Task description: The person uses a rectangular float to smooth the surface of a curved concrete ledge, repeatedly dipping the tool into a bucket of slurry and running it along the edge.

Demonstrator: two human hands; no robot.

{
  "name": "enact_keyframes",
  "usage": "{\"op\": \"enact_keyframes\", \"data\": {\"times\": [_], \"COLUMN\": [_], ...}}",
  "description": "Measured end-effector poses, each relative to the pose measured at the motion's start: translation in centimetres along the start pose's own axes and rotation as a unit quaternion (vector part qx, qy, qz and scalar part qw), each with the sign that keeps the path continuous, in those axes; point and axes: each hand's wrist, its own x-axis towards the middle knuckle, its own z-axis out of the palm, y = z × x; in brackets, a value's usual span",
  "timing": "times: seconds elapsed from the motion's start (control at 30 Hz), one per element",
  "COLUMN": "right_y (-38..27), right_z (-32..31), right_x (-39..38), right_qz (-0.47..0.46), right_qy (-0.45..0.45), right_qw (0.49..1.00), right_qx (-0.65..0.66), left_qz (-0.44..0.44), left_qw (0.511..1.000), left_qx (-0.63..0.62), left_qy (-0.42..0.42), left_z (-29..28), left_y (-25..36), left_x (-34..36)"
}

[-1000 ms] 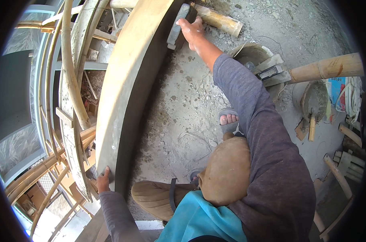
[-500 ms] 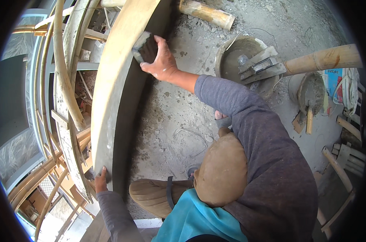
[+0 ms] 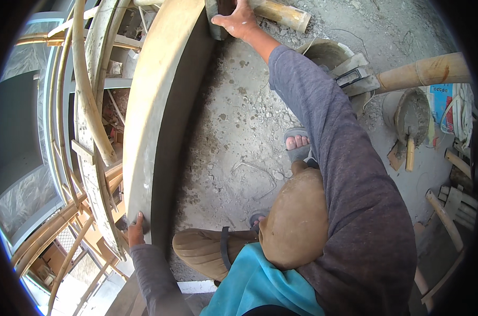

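Note:
My right hand (image 3: 239,22) is stretched far forward, closed round a grey, cement-smeared block (image 3: 213,21). The block lies against the far upper edge of a curved low wall (image 3: 157,100), and the picture's top edge cuts it off. Whether it is a sponge or a float I cannot tell. Far nearer to me, my left hand (image 3: 136,231) rests at the wall's near end, thumb pointing forward along the top. Its other fingers are hidden. The wall's top is smooth and pale in the light; its inner face is dark, damp-looking grey.
A mortar-coated bucket (image 3: 325,51) stands right of my arm, a trowel-like tool (image 3: 352,76) across it. Beyond lie a bamboo pole (image 3: 425,72) and a smaller bucket (image 3: 420,116) with a wooden handle. Bamboo scaffolding (image 3: 86,95) runs outside the wall. Rubble litters the floor (image 3: 239,126).
My right hand has slid the block forward along the wall to the top of the picture. My left hand stays at the wall's near end.

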Motion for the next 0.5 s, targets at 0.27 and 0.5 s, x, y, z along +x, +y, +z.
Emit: {"op": "enact_keyframes", "data": {"times": [0.27, 0.5], "right_y": [-7.8, -5.6], "right_z": [4.0, 2.0], "right_x": [-22.4, -16.8], "right_qz": [-0.051, 0.02], "right_qy": [-0.292, -0.115], "right_qw": [0.953, 0.991], "right_qx": [0.068, 0.063], "left_qz": [0.015, 0.036], "left_qw": [0.999, 0.999], "left_qx": [-0.035, -0.017], "left_qy": [-0.007, 0.034], "left_z": [-0.5, 0.6], "left_y": [-1.0, 1.1], "left_x": [0.5, -1.4]}}
